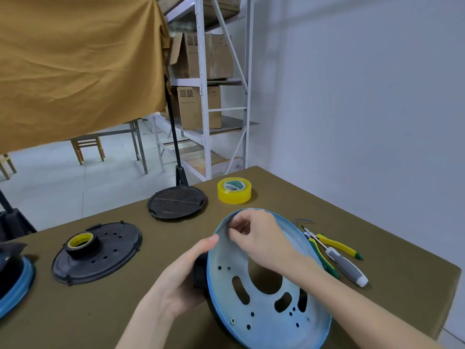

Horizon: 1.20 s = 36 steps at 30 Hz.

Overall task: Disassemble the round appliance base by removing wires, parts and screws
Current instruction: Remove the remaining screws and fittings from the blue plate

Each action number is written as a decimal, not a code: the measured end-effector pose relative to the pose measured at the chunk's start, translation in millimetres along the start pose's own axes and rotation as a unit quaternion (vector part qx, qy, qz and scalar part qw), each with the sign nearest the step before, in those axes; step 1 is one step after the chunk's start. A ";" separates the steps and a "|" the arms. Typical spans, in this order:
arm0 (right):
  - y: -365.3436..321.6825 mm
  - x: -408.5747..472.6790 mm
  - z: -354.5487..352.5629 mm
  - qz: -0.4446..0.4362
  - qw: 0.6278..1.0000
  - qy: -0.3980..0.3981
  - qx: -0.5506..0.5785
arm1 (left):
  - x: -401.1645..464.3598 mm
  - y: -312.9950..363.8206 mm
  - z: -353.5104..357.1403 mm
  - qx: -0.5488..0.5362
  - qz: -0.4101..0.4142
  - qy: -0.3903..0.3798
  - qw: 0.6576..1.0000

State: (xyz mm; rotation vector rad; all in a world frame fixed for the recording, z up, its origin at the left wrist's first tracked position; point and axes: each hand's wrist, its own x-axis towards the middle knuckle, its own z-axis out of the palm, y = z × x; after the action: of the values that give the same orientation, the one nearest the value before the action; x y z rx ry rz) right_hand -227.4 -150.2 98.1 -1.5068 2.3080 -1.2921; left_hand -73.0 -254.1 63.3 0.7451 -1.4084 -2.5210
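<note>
Blue round base point(266, 298) tilted, left hand point(181, 275) gripping its rim, right hand point(256, 235) pinching top edge

My view is bright and evenly lit, with soft shadows under my hands; straight lines bend at the edges, and detail is slightly soft.

Left hand point(183, 270) is cupped with the thumb pointing up, while right hand point(256, 233) reaches across, fingertips point(232, 229) pinched together up top.
</note>
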 end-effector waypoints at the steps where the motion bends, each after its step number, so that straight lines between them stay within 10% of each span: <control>1: 1.3 0.3 2.8 0.013 1.000 -0.010 0.009 | 0.1 -3.8 -3.2 -0.010 -0.010 0.008 1.000; 36: 10.8 -0.8 40.4 -0.012 0.969 -0.136 -0.205 | 24.5 -41.4 -24.3 -0.068 -0.046 0.049 0.995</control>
State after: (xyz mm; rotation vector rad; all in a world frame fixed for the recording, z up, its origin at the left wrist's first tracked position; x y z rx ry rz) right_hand -214.7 -171.9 64.7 -1.6991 2.4716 -0.5775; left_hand -78.0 -258.9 9.9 0.9125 -1.1836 -2.5791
